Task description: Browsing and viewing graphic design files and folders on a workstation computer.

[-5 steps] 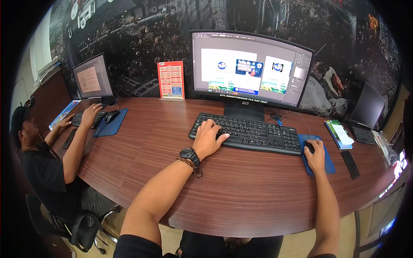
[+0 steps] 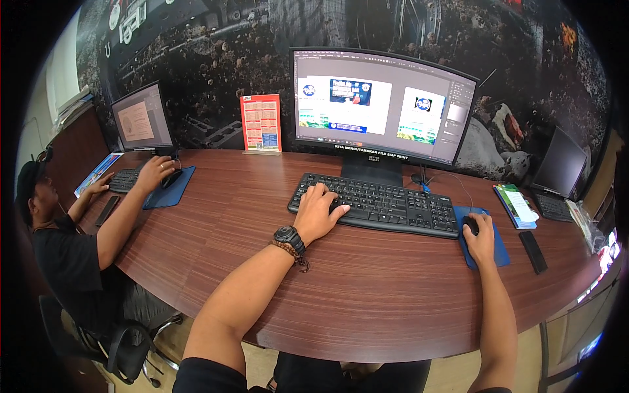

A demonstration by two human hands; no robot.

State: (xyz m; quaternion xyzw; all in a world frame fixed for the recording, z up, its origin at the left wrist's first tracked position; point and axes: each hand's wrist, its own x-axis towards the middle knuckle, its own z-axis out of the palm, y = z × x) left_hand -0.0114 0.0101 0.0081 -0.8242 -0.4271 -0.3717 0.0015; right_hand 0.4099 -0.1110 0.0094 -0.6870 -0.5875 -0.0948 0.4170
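Observation:
My left hand (image 2: 317, 215) rests on the left end of a black keyboard (image 2: 386, 202), its fingers spread over the keys and the thumb stretched toward the lower row. A dark watch (image 2: 285, 234) and a beaded bracelet circle that wrist. To the right, my right hand (image 2: 482, 240) is curled over a black computer mouse (image 2: 470, 224), partly hiding it. The mouse lies on a blue mouse pad (image 2: 501, 250). Behind the keyboard stands a curved monitor (image 2: 377, 116), showing a layout program with blue, white and green designs on white pages.
At the left a co-worker (image 2: 69, 255) sits by another monitor (image 2: 141, 121), one hand over a mouse. A red and white card stand (image 2: 262, 124) is at the back. Rightward lie booklets (image 2: 517, 204), a black phone-like slab (image 2: 533, 251) and a dark screen (image 2: 560, 162).
On my monitor the left-hand page's designs have shifted left, the blue banner with them. The co-worker's near hand has moved right, from by the keyboard to the mouse. My hands look unmoved.

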